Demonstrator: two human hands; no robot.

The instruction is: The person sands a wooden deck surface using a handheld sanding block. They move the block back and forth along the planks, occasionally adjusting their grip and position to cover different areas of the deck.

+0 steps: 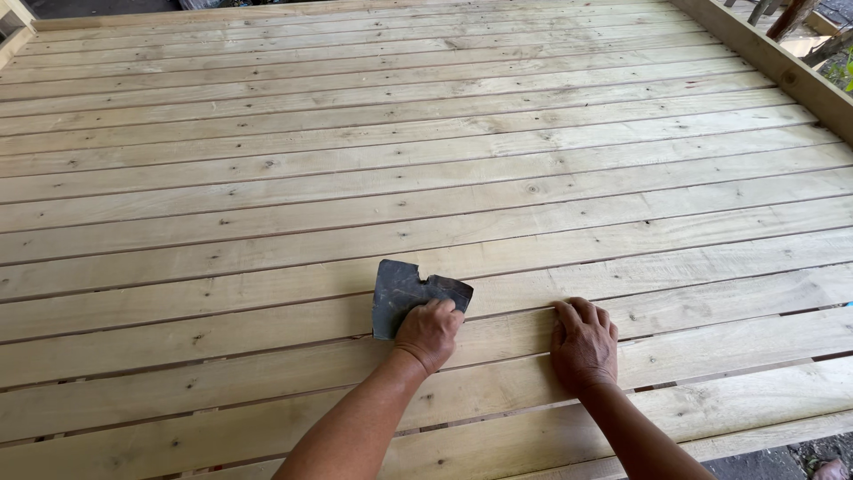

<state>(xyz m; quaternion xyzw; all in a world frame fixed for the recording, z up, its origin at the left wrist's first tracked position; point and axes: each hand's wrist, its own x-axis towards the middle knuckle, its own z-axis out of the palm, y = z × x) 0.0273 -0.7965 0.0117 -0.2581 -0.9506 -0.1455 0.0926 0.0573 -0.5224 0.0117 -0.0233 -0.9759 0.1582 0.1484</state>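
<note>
My left hand presses a dark grey, torn sheet of sandpaper flat against a pale wooden plank deck. The fingers are curled over the sheet's lower right part. My right hand rests palm down on the planks a little to the right, fingers bent, holding nothing. Both forearms come in from the bottom edge.
The planks run left to right with narrow gaps between them, wider near the bottom. A raised wooden border beam runs along the right side. Another beam end shows at the top left. Ground and debris lie beyond the bottom right corner.
</note>
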